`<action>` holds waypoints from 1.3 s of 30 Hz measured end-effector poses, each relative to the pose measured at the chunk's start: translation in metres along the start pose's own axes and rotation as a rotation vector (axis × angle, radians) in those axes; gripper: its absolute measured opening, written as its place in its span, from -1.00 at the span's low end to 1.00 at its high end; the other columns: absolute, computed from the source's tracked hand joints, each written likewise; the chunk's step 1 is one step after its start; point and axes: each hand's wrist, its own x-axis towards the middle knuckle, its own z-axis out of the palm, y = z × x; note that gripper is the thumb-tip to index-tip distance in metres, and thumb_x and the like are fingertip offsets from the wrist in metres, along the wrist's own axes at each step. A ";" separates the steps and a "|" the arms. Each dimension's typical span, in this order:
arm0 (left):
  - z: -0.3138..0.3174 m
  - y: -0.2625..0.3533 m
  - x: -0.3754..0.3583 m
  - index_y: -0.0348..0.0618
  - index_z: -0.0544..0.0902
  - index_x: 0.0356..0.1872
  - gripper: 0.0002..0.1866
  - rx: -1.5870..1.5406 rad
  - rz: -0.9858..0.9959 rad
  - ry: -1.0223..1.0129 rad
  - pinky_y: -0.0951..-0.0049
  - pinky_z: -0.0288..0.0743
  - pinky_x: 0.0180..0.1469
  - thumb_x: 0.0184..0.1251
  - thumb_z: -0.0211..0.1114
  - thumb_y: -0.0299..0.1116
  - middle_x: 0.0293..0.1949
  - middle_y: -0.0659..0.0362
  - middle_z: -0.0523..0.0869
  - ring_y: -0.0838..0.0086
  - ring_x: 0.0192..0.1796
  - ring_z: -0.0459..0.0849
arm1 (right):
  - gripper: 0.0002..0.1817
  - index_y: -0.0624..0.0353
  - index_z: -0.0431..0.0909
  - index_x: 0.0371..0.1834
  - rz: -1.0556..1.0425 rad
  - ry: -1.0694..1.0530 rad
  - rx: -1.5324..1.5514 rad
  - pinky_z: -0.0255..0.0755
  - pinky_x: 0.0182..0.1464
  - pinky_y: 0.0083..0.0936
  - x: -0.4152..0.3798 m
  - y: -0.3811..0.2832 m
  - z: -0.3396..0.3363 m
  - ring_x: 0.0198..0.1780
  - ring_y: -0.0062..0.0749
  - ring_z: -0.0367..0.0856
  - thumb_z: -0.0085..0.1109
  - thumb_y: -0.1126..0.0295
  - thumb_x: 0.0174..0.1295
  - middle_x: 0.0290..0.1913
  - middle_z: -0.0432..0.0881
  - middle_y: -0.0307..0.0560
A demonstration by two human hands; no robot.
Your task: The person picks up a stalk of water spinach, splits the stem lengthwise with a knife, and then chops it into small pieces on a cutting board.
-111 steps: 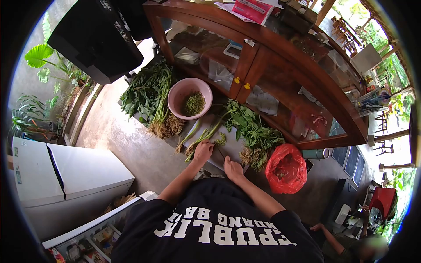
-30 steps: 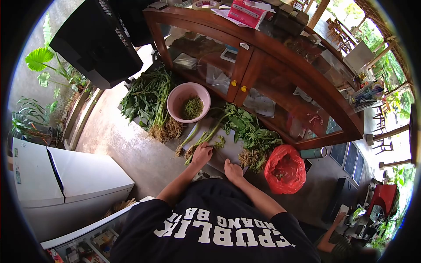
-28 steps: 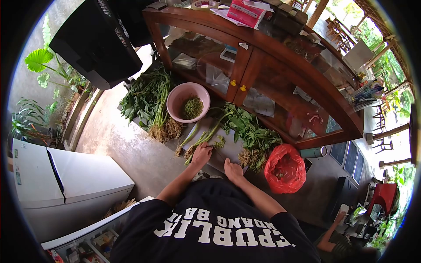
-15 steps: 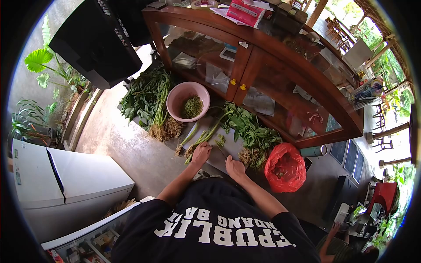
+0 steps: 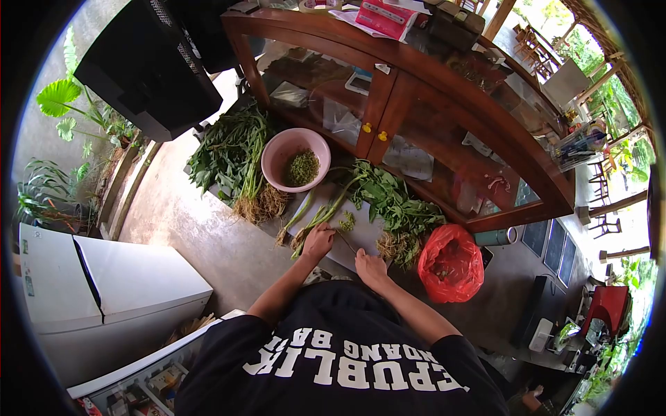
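My left hand is closed beside long green stalks with pale root ends; what its fingers pinch is too small to make out. My right hand is closed on a thin, dark, knife-like strip that points toward the left fingertips. Just beyond lies a small heap of cut green bits on a pale flat board. Leafy greens with roots lie to the right of it. A pink bowl holds chopped green pieces.
A larger bunch of rooted greens lies left of the bowl. A red plastic bag stands open at right, near a green tumbler. Behind is a wooden glass-door cabinet; a white fridge stands at left.
The thin strip now reaches closer to my left fingertips. The cut green bits look more gathered. At lower right, the other person's raised hand has dropped away.
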 end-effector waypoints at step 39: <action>-0.005 0.005 0.000 -0.21 0.75 -0.29 -0.86 0.047 0.030 0.000 0.27 0.52 0.02 0.19 0.25 -0.50 -0.25 0.10 0.61 0.17 -0.06 0.60 | -0.83 0.27 0.37 -0.17 0.119 -0.057 0.082 0.63 -0.26 -0.01 0.014 -0.008 0.024 -0.29 0.20 0.73 -0.15 0.39 0.36 -0.37 0.70 0.30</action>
